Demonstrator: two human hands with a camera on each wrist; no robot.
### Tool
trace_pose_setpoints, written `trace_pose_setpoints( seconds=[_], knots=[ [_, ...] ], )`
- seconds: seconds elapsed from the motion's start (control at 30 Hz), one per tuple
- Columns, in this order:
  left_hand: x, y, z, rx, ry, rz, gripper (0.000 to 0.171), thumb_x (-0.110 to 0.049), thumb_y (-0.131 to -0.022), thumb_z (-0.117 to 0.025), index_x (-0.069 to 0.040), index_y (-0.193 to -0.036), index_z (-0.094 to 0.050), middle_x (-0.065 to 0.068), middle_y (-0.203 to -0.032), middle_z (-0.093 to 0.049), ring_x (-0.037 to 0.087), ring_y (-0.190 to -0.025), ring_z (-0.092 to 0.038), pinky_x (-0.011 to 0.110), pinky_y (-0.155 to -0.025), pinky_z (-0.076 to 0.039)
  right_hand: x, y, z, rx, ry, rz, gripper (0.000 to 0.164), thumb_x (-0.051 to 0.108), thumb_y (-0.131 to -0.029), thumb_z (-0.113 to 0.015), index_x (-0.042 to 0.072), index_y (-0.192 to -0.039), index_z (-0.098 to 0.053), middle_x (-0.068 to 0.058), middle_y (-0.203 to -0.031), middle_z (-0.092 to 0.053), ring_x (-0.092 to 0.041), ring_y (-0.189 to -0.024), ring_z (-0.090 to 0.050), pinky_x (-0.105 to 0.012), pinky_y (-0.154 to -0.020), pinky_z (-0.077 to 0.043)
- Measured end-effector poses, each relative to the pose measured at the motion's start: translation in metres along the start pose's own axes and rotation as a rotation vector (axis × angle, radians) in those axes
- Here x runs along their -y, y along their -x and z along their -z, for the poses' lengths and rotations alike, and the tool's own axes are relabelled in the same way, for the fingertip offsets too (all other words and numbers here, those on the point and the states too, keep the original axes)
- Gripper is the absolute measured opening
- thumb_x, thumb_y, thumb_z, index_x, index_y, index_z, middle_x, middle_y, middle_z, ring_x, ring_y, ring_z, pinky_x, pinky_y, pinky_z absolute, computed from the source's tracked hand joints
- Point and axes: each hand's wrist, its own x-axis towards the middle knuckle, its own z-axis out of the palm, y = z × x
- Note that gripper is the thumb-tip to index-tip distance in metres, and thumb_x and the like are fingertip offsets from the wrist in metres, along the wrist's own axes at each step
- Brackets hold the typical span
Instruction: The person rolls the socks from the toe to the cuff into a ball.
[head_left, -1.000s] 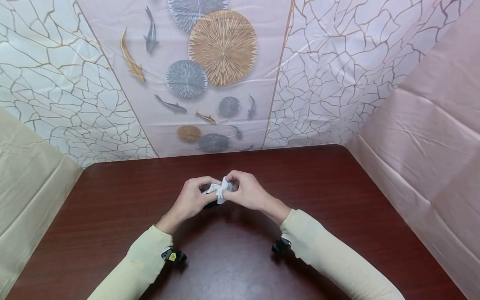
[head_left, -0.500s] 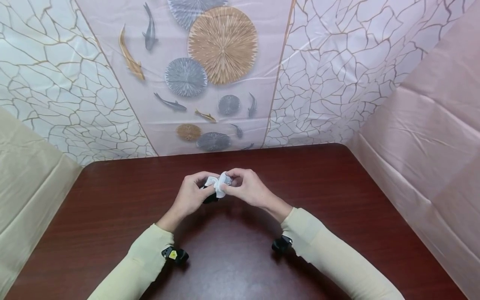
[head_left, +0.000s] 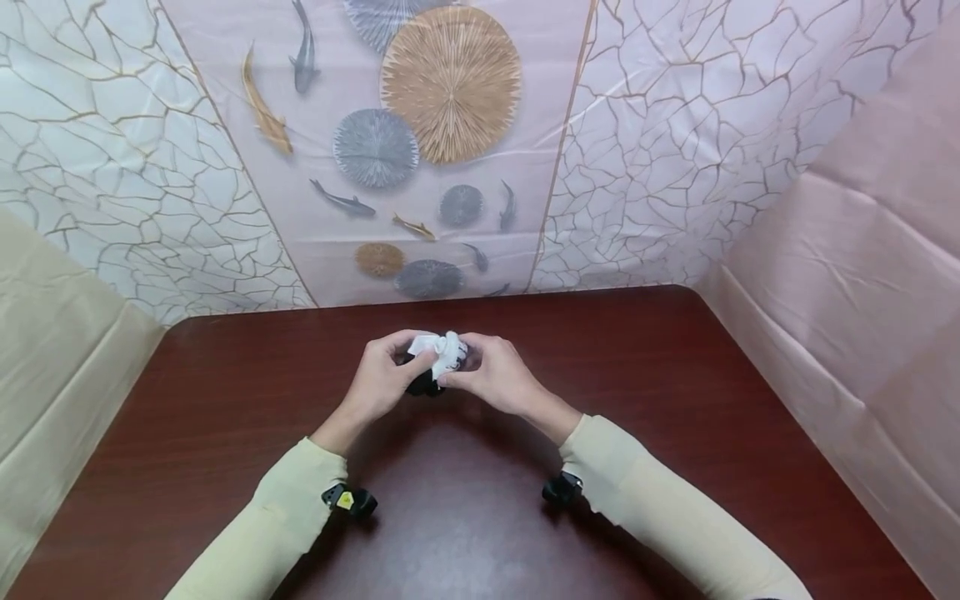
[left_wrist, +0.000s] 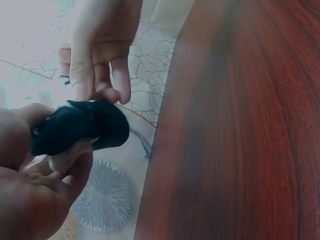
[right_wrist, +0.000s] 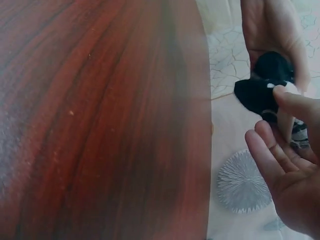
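Note:
Between the two hands, above the far middle of the table, is a soft black-and-white cloth bundle (head_left: 448, 354) that looks like rolled socks. Its white part faces up in the head view, with dark marks at its right end; the black part (left_wrist: 107, 122) hangs below. My left hand (head_left: 375, 379) grips the left side, thumb on the white cloth and fingers behind. From the right, my right hand (head_left: 501, 377) holds the other end between thumb and fingers. In the right wrist view, a striped edge (right_wrist: 300, 135) shows by the right palm, whose lower fingers spread loosely.
The dark red wooden table (head_left: 465, 517) spreads under both arms. A patterned cloth backdrop (head_left: 630, 167) stands behind its far edge, with plain cloth walls (head_left: 840, 292) at the sides. A black wrist camera (head_left: 562, 490) hangs under the right sleeve, another (head_left: 351, 502) by the left.
Both hands have moved slightly up in the head view with the bundle. The right fingers have shifted round its white end, which now looks more folded, and its dark marks show more.

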Motion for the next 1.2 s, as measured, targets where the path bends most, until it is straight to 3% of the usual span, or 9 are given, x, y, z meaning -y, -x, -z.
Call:
trace_pose_setpoints(
  seconds=[0.23, 0.37, 0.5, 0.63, 0.77, 1.0, 1.2],
  knots=[
    [0.001, 0.002, 0.001, 0.078, -0.021, 0.032, 0.030, -0.011, -0.092, -0.075, -0.004, -0.121, -0.071, 0.012, -0.105, -0.071, 0.020, -0.086, -0.066, 0.026, -0.074, -0.054, 0.001, 0.000, 0.011, 0.059, 0.048, 0.057, 0.035, 0.013, -0.082, -0.082, 0.009, -0.115, -0.069, 0.002, -0.088, -0.070, -0.013, -0.078, -0.065, -0.029, -0.070, -0.052],
    [0.001, 0.002, 0.001, 0.084, -0.052, -0.014, 0.028, -0.010, -0.092, -0.074, -0.004, -0.119, -0.071, 0.011, -0.104, -0.071, 0.020, -0.086, -0.066, 0.029, -0.074, -0.055, 0.003, 0.001, 0.019, 0.079, -0.026, 0.022, 0.033, 0.012, -0.092, -0.066, 0.004, -0.124, -0.068, -0.007, -0.096, -0.070, -0.022, -0.083, -0.066, -0.031, -0.075, -0.053],
    [0.003, 0.003, -0.001, 0.102, -0.085, -0.071, 0.026, -0.010, -0.092, -0.074, -0.006, -0.118, -0.072, 0.009, -0.104, -0.072, 0.020, -0.087, -0.066, 0.030, -0.076, -0.055, 0.006, -0.001, 0.025, 0.051, -0.060, -0.018, 0.028, 0.015, -0.097, -0.056, 0.002, -0.115, -0.073, -0.009, -0.094, -0.069, -0.027, -0.073, -0.065, -0.031, -0.067, -0.053],
    [0.005, 0.004, -0.001, 0.124, -0.128, -0.138, 0.025, -0.005, -0.092, -0.073, -0.006, -0.117, -0.073, 0.007, -0.108, -0.071, 0.019, -0.093, -0.065, 0.032, -0.081, -0.054, 0.007, -0.003, 0.027, 0.051, -0.046, -0.005, 0.019, 0.015, -0.095, -0.063, 0.006, -0.103, -0.077, -0.003, -0.091, -0.068, -0.016, -0.063, -0.061, -0.028, -0.059, -0.050],
    [0.004, 0.004, -0.002, 0.150, -0.147, -0.206, 0.024, -0.002, -0.090, -0.073, -0.006, -0.114, -0.074, 0.005, -0.109, -0.071, 0.018, -0.097, -0.065, 0.032, -0.084, -0.054, 0.008, -0.004, 0.027, 0.071, -0.046, 0.030, 0.013, 0.015, -0.091, -0.069, 0.007, -0.097, -0.077, 0.000, -0.084, -0.067, -0.011, -0.066, -0.058, -0.026, -0.060, -0.047],
    [0.004, 0.003, -0.003, 0.223, -0.175, -0.303, 0.023, -0.001, -0.091, -0.073, -0.004, -0.113, -0.075, 0.004, -0.108, -0.071, 0.017, -0.096, -0.064, 0.031, -0.082, -0.053, 0.009, -0.003, 0.022, 0.045, 0.070, 0.149, 0.009, 0.014, -0.086, -0.078, 0.007, -0.090, -0.074, 0.002, -0.081, -0.059, -0.015, -0.076, -0.055, -0.026, -0.067, -0.044],
    [0.002, 0.003, -0.004, 0.261, -0.204, -0.351, 0.024, 0.002, -0.089, -0.072, -0.002, -0.113, -0.075, 0.006, -0.106, -0.069, 0.019, -0.095, -0.063, 0.031, -0.079, -0.053, 0.014, -0.001, 0.020, 0.040, 0.132, 0.167, 0.011, 0.013, -0.085, -0.080, 0.007, -0.090, -0.072, -0.002, -0.082, -0.056, -0.016, -0.076, -0.053, -0.027, -0.066, -0.043]
  ],
)
